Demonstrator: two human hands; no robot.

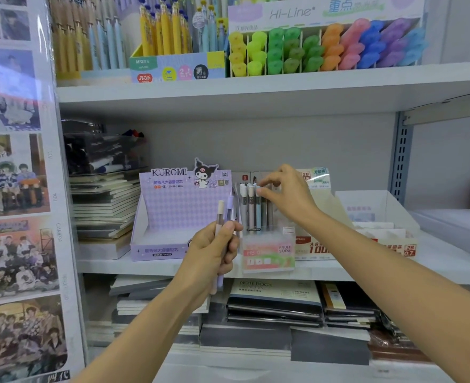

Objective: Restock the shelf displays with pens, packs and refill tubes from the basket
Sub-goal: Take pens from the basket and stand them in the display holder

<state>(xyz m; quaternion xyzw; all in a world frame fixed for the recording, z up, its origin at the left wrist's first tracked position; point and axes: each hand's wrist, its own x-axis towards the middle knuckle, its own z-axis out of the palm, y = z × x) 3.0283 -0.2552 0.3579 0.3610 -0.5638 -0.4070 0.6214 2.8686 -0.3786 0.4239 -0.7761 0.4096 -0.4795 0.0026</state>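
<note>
The left hand (214, 252) grips a pale pink pen (219, 214) and a lilac pen (229, 207) upright in curled fingers, in front of the lilac cardboard Kuromi display box (178, 211) on the white middle shelf (104, 265). The right hand (286, 194) reaches over the pink Fruit Soda display box (267, 255) just beside it. Its thumb and forefinger pinch the top of a pale blue pen (258, 214) that stands among others there.

a person's two arms, seen from their own viewpoint. the left forearm (151, 322) and right forearm (380, 261) are bare, slender and smooth. the left hand (211, 250) and right hand (286, 194) are bare as well.
</note>
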